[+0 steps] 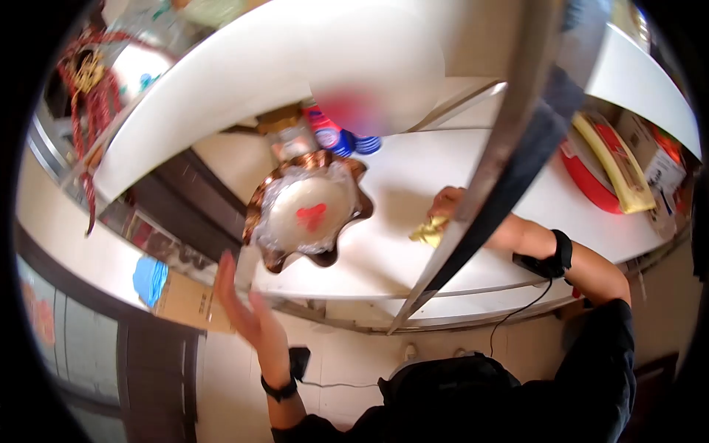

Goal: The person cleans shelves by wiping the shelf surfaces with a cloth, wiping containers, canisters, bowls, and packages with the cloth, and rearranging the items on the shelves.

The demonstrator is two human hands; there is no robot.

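My right hand (447,201) is closed on a crumpled yellow cloth (427,233), low over the white shelf (384,255). A metal post hides part of that hand and wrist. My left hand (251,317) is raised in front of the shelf's left end, fingers stretched out, holding nothing. Behind it stands a copper-coloured bowl with a wavy rim (258,214). Inside the bowl lies something pale and round under clear plastic wrap (314,196), with a red mark in its middle. The left hand appears apart from the bowl.
The slanting metal post (487,192) crosses before the shelf. Blue and pink containers (332,136) and a jar (289,136) stand behind the bowl. On the right are a red tray (591,181) and a long yellow package (617,166). A cardboard box (188,299) is at left.
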